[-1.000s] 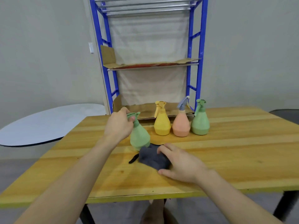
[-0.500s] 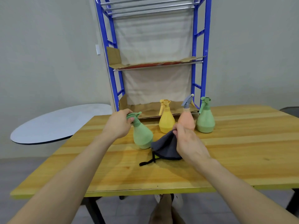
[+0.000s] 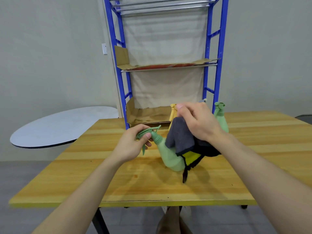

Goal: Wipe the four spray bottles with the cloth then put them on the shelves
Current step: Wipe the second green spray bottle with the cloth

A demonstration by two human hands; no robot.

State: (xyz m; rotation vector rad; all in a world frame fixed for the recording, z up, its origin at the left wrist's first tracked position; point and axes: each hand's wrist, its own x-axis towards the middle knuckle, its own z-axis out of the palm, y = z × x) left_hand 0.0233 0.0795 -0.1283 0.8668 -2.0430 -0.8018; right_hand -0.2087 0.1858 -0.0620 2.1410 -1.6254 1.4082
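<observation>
My left hand (image 3: 133,144) grips the spray head of a light green spray bottle (image 3: 168,156), which is lifted and tilted toward me above the wooden table (image 3: 118,174). My right hand (image 3: 199,122) holds a dark grey cloth (image 3: 181,138) draped over the bottle's upper side. A yellow bottle (image 3: 172,114) and another green bottle (image 3: 221,115) stand at the table's back, partly hidden by my right hand. Only the grey-blue nozzle (image 3: 203,100) of a further bottle shows. The blue shelf rack (image 3: 219,48) stands behind the table.
Cardboard (image 3: 148,117) lines the rack's lower shelf at table height, and another sheet (image 3: 168,65) lies on the middle shelf. A round grey-white table (image 3: 55,127) stands to the left. A foot (image 3: 170,222) shows under the table's front edge.
My left hand has lifted and tilted the green bottle off the table. My right hand has raised the cloth from the table onto the bottle.
</observation>
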